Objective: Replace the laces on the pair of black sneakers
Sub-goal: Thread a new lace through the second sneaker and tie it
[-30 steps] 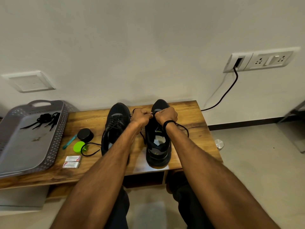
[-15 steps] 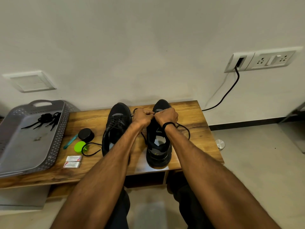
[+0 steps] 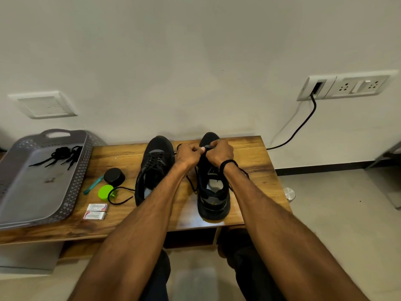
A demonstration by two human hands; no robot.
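Note:
Two black sneakers stand side by side on a low wooden table (image 3: pixel 256 157), toes toward the wall. The left sneaker (image 3: pixel 155 168) is laced, and a loose lace end (image 3: pixel 118 195) trails from it onto the table. Both my hands work at the toe end of the right sneaker (image 3: pixel 213 198). My left hand (image 3: pixel 187 154) and my right hand (image 3: pixel 220 152) are curled and pinch a black lace there. Loops of that lace (image 3: pixel 193 181) hang beside the shoe. The eyelets under my hands are hidden.
A grey perforated tray (image 3: pixel 71 185) at the left holds a bundle of black laces (image 3: pixel 63 154). Between tray and shoes lie a black round lid (image 3: pixel 114 176), a green cap (image 3: pixel 105 192), a teal tool (image 3: pixel 93 184) and two small boxes (image 3: pixel 95 211). A black cable (image 3: pixel 303 124) runs from a wall socket.
Both hands stay at the right sneaker's toe and have shifted only slightly along the lace. The shoes have not moved.

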